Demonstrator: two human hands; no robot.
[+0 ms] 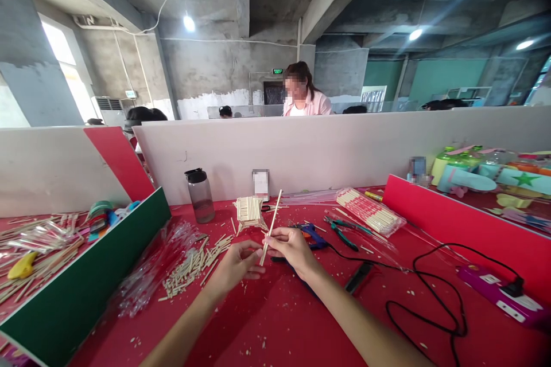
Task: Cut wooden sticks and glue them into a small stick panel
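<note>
A pale wooden chopstick point(275, 215) stands tilted in front of me, pinched between the thumb and fingers of my right hand point(295, 249). Beside its lower end is my left hand point(237, 266), fingers apart and slightly curled; whether a fingertip touches the stick I cannot tell. Just beyond my hands sits a small structure built of sticks point(250, 211). A heap of short cut stick pieces point(196, 266) lies left of my left hand. To the right of my right hand rest a blue glue gun point(316, 236) and green-handled pliers point(342, 235).
A water bottle point(200, 198) stands near the white partition point(327, 149). Clear plastic wrapping point(148, 275) lies by the green divider point(99, 266). At right are packed chopsticks point(371, 211), a black cable point(458, 298) and a purple power strip point(501, 295). A person point(307, 100) is beyond the partition.
</note>
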